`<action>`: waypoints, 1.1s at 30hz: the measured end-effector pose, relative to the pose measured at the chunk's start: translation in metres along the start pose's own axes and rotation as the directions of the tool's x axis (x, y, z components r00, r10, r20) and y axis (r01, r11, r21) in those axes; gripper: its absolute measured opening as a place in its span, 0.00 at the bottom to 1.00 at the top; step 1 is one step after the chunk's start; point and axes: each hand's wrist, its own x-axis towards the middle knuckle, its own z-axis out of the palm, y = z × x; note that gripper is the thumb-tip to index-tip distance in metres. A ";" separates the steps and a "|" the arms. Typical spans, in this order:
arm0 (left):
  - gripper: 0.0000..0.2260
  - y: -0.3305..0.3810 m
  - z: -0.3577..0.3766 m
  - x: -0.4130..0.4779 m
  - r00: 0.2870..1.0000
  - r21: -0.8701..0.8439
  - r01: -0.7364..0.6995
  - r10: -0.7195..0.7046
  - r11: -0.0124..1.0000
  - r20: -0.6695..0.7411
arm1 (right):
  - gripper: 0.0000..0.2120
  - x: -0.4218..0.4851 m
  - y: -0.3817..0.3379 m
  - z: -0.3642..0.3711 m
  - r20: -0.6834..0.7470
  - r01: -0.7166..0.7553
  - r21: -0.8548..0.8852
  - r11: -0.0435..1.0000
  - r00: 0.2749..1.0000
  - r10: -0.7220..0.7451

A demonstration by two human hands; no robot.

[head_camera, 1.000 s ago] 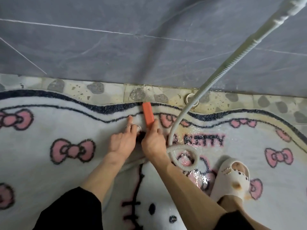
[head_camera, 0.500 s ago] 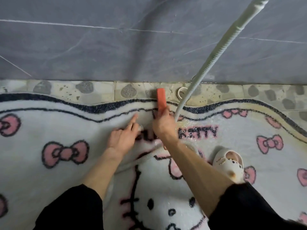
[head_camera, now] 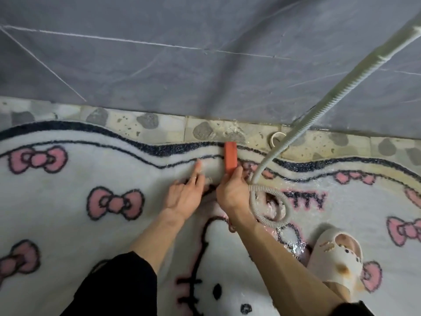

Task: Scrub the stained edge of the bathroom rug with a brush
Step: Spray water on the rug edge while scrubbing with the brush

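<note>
Head view: your right hand (head_camera: 232,190) is clenched on the orange brush (head_camera: 230,158), grip wrapped round the near end, so the far end sits across the rug's (head_camera: 68,197) dark border (head_camera: 182,149), right at the edge by the floor tiles (head_camera: 168,128). That's the work zone. The brush points straight away from you, which suits push-pull strokes across the border.

Your left hand (head_camera: 185,197) holds nothing: it lies flat on the pile, fingers (head_camera: 197,169) spread just left of the brush. Judging by the pose, it's pinning the rug so it doesn't creep or bunch under the strokes.

Room to move:
- Ahead: only a narrow strip of wet tile between the rug's edge and the grey wall (head_camera: 205,65). Long forward strokes will run off the rug onto tile.
- Right: the ribbed hose (head_camera: 319,106) comes down close beside your right hand and loops on the rug (head_camera: 271,208) behind it. Sideways travel that way is tight; it may snag your wrist.
- Left: open pile, free to work along the border.
- The yellowish staining (head_camera: 341,166) shows along the edge further right, past the hose, so you'd likely need to shift the hose to reach it.
- Your slipper (head_camera: 337,254) is well back, not in the way.
</note>
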 end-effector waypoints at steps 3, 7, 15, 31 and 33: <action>0.18 -0.021 -0.006 -0.006 0.994 -0.002 0.113 -0.113 0.994 0.008 | 0.26 -0.062 0.039 0.013 0.076 0.088 0.003 0.996 0.993 -0.088; 0.17 -0.058 0.002 -0.016 0.968 -0.057 0.243 -0.246 0.968 -0.055 | 0.23 -0.053 0.030 0.011 0.144 0.164 -0.088 0.983 0.978 -0.150; 0.24 -0.134 0.022 -0.054 0.858 -0.152 0.511 -0.513 0.846 0.028 | 0.31 -0.040 -0.082 0.060 0.386 0.425 -0.290 0.857 0.872 -0.302; 0.24 -0.167 0.051 -0.102 0.882 -0.323 0.464 -0.464 0.825 0.082 | 0.28 -0.088 -0.067 0.082 0.381 0.510 -0.167 0.844 0.823 -0.422; 0.26 -0.180 0.059 -0.120 0.876 -0.305 0.473 -0.478 0.827 0.064 | 0.29 -0.106 -0.069 0.099 0.522 0.619 -0.188 0.763 0.721 -0.456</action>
